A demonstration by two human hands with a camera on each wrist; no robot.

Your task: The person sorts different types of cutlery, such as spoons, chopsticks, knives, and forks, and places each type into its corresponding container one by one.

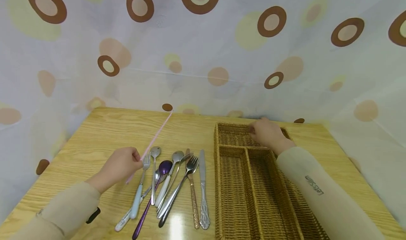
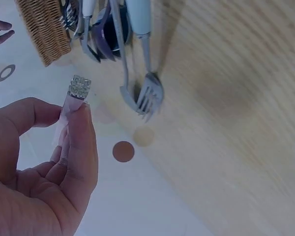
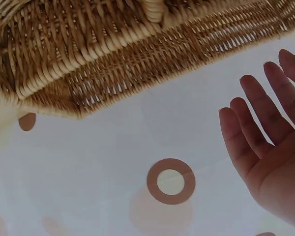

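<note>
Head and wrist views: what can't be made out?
Basket: near end cut off by the bottom edge, right side behind the right sleeve, head view.
Pink stick: gripped part hidden by the left hand, head view.
Right hand: cut off by the right edge, right wrist view.

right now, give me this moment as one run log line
left hand: pinches pink stick | right hand: empty, at far end of wicker tray | cutlery: on table, left of wicker tray
</note>
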